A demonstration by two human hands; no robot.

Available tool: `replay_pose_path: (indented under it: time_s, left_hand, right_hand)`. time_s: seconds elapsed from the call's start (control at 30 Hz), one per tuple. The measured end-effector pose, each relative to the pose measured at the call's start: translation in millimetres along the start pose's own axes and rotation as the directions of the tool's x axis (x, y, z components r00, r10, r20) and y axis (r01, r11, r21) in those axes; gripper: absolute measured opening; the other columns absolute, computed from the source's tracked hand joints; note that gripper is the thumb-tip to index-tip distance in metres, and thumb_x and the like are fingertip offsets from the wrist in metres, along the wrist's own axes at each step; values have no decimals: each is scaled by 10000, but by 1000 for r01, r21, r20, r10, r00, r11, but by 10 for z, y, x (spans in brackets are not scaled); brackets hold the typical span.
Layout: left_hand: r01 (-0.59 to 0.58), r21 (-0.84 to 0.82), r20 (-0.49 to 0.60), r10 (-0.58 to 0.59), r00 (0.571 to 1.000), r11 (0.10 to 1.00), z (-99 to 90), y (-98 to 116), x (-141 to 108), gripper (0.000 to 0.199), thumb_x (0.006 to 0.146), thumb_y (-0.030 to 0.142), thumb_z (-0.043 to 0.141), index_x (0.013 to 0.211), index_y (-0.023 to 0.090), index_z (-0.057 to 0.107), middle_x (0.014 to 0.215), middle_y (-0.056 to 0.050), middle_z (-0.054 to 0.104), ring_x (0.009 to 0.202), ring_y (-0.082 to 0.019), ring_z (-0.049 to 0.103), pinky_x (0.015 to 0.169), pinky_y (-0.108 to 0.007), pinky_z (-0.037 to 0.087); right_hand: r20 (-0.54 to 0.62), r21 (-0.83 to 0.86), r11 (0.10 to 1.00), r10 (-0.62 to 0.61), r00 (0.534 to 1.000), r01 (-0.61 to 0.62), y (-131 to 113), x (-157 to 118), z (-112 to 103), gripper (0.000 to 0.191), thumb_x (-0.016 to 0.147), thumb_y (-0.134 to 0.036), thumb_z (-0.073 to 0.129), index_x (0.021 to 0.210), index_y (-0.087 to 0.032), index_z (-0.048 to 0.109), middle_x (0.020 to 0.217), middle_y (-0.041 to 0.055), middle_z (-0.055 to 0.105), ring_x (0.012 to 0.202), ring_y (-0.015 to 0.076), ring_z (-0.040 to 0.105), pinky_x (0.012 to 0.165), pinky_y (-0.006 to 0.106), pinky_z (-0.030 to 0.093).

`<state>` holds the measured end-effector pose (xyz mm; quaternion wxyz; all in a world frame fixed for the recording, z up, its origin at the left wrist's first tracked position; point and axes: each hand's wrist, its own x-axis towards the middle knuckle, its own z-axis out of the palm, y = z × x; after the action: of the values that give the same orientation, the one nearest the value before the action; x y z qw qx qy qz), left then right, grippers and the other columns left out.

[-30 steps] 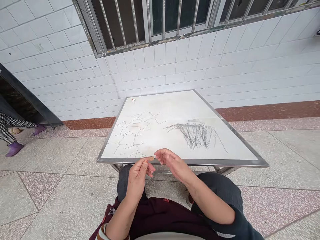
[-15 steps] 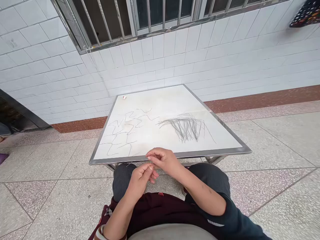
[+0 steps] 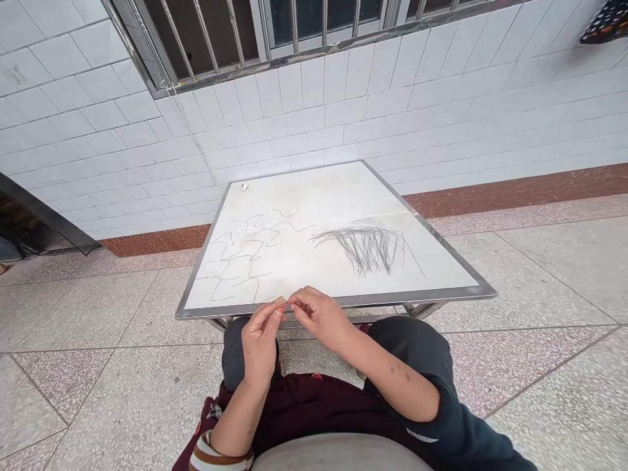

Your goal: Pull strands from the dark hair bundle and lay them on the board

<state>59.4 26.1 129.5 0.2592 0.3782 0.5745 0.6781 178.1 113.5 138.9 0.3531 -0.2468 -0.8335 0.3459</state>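
Observation:
My left hand [image 3: 262, 333] is closed in a pinch at the near edge of a white table [image 3: 304, 190] with a metal rim. Close beside it, my right hand [image 3: 318, 317] pinches too, fingertips almost touching the left ones. Whatever lies between the fingertips is too small to make out. A dense pile of thin dark strands [image 3: 367, 245] spreads over the right half of the tabletop. Separate bent strands [image 3: 250, 256] are scattered across the left half.
A tiny white and red object [image 3: 244, 187] sits near the table's far left corner. Behind the table stands a white tiled wall [image 3: 314, 104] with a barred window [image 3: 294, 26]. My knees are under the near edge.
Both hands were lower and overlapped; my left hand has moved up and left, and its fingers have drawn together. The thin strand seen near them earlier no longer shows clearly.

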Motion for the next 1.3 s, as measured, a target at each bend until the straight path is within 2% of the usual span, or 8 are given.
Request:
replay_pose_path:
  time_s: [0.23,0.37,0.7,0.83,1.0,1.1,1.2,1.3]
  left_hand:
    - [44,-72,-32,-47,998,996,34,-8,-2,312,772,260,663,1080,209,649,927,-37,705,879,-173,636,823,-304,490]
    - [36,-39,-47,-37,998,999,53,3,4,363,773,260,661,1130,206,622,924,-25,696,873,-161,640,863,-311,480]
    - [-18,56,-27,19,999,998,101,-57,-29,407,792,261,639,1189,205,571,922,-39,705,924,-188,651,908,-361,476]
    - [4,49,-56,-1,998,999,96,-70,-13,395,787,264,641,1171,194,576,918,-45,704,890,-183,656,876,-348,494]
    - [16,17,-123,-13,992,1000,81,-21,8,380,783,272,644,1151,194,586,878,-28,687,815,-158,650,821,-322,517]
    - [10,-7,-179,-11,984,1000,90,8,10,374,774,287,654,1131,192,599,870,-26,679,804,-156,646,818,-323,514]
    - [-3,-75,-232,-14,973,997,100,25,22,361,759,277,674,1106,197,612,845,-15,676,799,-146,639,812,-305,503]
    - [9,-211,-227,-58,972,977,95,37,43,353,750,246,688,1093,209,618,807,5,669,808,-132,635,838,-291,482]
  right_hand:
    - [0,-23,1000,20,1000,-20,-45,-16,33,144,815,-114,465,866,-212,558,759,9,539,654,136,498,596,248,375]
    - [-9,-59,998,13,1000,-14,-55,-26,40,131,811,-101,454,812,-205,533,727,1,516,627,130,473,582,245,347]
    - [-40,-113,988,103,994,-107,-60,-17,44,106,810,-111,462,795,-203,512,719,-5,514,606,127,469,556,240,321]
    - [-38,-63,991,113,993,-115,-31,-12,62,102,847,-155,455,830,-212,537,742,7,554,637,139,500,576,247,345]
    - [19,137,970,199,980,-200,8,-15,126,78,864,-255,492,845,-224,561,747,-2,621,673,144,551,626,267,395]
    - [69,370,892,253,965,-260,15,-16,184,115,849,-331,534,861,-222,568,773,-1,626,697,139,556,646,269,414]
    - [214,648,678,274,938,-346,-4,-11,222,201,817,-406,579,863,-213,553,777,-7,598,703,126,533,604,241,407]
    - [309,775,486,266,913,-404,-60,-8,212,238,804,-426,606,850,-201,544,815,4,597,691,108,505,577,217,381]
